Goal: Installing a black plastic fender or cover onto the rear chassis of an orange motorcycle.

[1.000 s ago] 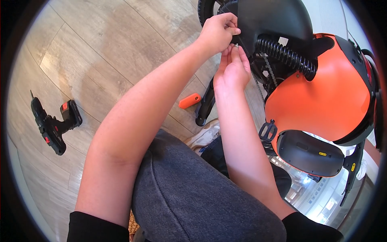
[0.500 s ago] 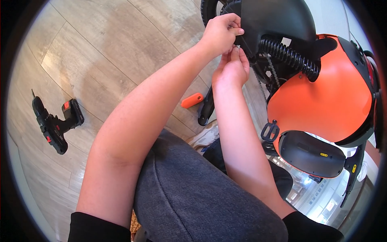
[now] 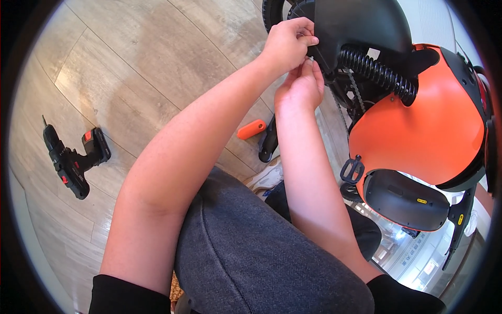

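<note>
An orange and black pedal bike (image 3: 418, 131) with a coil spring (image 3: 376, 73) and a chain is at the right. My left hand (image 3: 290, 44) is closed at the edge of its black rear cover (image 3: 361, 29), thumb and finger pinched together; what they grip is hidden. Just below it, my right hand (image 3: 301, 91) is closed too, palm up. Its fingertips pinch a tiny pale piece (image 3: 311, 59) too small to name, close under the cover's edge. The two hands nearly touch.
A black cordless drill (image 3: 73, 159) lies on the wood floor (image 3: 130, 63) at the left. An orange rounded part (image 3: 251, 129) rests beside a black bar (image 3: 269, 140) near my shoe (image 3: 265, 176). A pedal (image 3: 352, 169) sticks out from the bike.
Both hands hold nearly the same pose at the cover's edge. The whole view has shifted very slightly; nothing else has visibly moved.
</note>
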Tool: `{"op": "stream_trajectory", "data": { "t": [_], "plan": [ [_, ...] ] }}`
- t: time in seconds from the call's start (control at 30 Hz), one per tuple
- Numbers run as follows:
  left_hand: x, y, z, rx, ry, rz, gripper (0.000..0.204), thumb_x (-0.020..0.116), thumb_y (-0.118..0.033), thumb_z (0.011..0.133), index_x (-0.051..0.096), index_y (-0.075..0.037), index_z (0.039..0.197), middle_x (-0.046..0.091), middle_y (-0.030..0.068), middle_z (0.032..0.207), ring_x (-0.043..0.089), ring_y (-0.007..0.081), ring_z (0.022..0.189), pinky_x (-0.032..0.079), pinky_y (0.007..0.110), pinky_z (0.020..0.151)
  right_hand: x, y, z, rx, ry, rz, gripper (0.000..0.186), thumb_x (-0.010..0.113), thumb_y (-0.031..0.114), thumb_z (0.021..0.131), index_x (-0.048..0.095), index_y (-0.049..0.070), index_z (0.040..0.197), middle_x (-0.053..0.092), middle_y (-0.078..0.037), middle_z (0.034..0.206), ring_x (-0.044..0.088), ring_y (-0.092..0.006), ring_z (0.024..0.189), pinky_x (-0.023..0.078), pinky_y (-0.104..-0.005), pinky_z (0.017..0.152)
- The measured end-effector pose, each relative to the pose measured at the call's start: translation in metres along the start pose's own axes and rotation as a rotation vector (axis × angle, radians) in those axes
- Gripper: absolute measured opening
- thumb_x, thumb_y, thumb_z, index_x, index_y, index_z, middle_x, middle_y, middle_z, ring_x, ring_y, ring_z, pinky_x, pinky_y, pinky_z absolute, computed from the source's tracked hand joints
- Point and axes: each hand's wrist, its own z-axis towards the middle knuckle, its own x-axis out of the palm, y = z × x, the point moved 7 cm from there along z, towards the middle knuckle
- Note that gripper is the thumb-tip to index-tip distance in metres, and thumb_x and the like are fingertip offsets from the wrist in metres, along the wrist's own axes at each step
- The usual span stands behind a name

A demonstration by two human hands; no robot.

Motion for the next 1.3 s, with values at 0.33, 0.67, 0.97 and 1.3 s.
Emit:
{"op": "stream_trajectory", "data": {
  "t": [0.33, 0.67, 0.97, 1.3],
  "plan": [
    [0.000, -0.002, -0.004, 0.018, 0.009, -0.010, 0.020, 0.074, -0.004, 0.090, 0.065, 0.002, 0.107, 0.070, 0.0051, 0.094, 0.063, 0.0093, 0.081, 0.053, 0.026, 0.072, -0.001, 0.000, 0.003, -0.029, 0.014, -0.004, 0.012, 0.055, -0.001, 0.102, 0.052, 0.000, 0.114, 0.062, -0.010, 0.105, 0.062, -0.0156, 0.090, 0.058, -0.0279, 0.085],
    [0.001, 0.001, -0.004, 0.015, 0.001, -0.023, 0.025, 0.074, -0.005, 0.091, 0.065, 0.002, 0.113, 0.070, 0.0043, 0.096, 0.063, 0.0092, 0.085, 0.054, 0.027, 0.070, 0.000, -0.004, -0.002, 0.030, -0.041, 0.051, 0.021, 0.057, 0.000, 0.100, 0.049, -0.001, 0.119, 0.061, -0.011, 0.104, 0.063, -0.0172, 0.090, 0.058, -0.0293, 0.084],
    [-0.025, -0.003, -0.027, -0.085, -0.127, 0.217, 0.014, 0.077, -0.010, 0.085, 0.071, -0.004, 0.096, 0.072, 0.0062, 0.087, 0.067, 0.0139, 0.079, 0.055, 0.029, 0.072, -0.007, -0.022, 0.021, 0.147, 0.136, 0.223, 0.019, 0.052, 0.003, 0.102, 0.048, -0.001, 0.120, 0.061, -0.010, 0.103, 0.063, -0.0176, 0.090, 0.058, -0.0310, 0.083],
    [-0.003, -0.014, -0.041, -0.089, -0.031, 0.330, 0.010, 0.074, -0.004, 0.085, 0.074, -0.002, 0.095, 0.072, 0.0069, 0.081, 0.067, 0.0137, 0.073, 0.055, 0.029, 0.069, -0.008, -0.012, 0.004, 0.357, -0.033, 0.258, 0.017, 0.061, 0.004, 0.099, 0.055, 0.002, 0.114, 0.067, -0.008, 0.097, 0.069, -0.0202, 0.086, 0.060, -0.0310, 0.076]
  ]
}}
